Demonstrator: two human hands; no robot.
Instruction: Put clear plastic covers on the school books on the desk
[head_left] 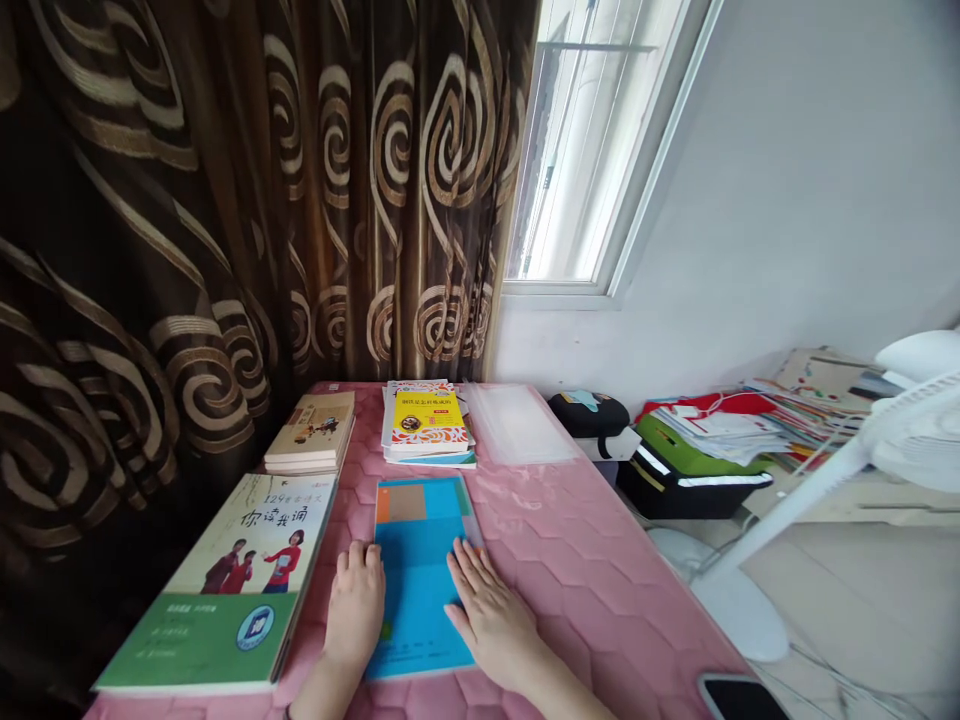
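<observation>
A blue book with a tan and orange patch at its top left lies flat on the pink quilted surface in front of me. Its right side shows a see-through strip that looks like a clear plastic cover. My left hand is closed at the book's left edge, fingers curled and the thumb hidden. Spread flat, my right hand rests on the book's right side with its fingers stretched out.
To the left lie a large green and white book and a stack of tan books. Farther back are a yellow-covered book on a pile and clear plastic sheets. A phone is at the near right; a white fan stands beyond.
</observation>
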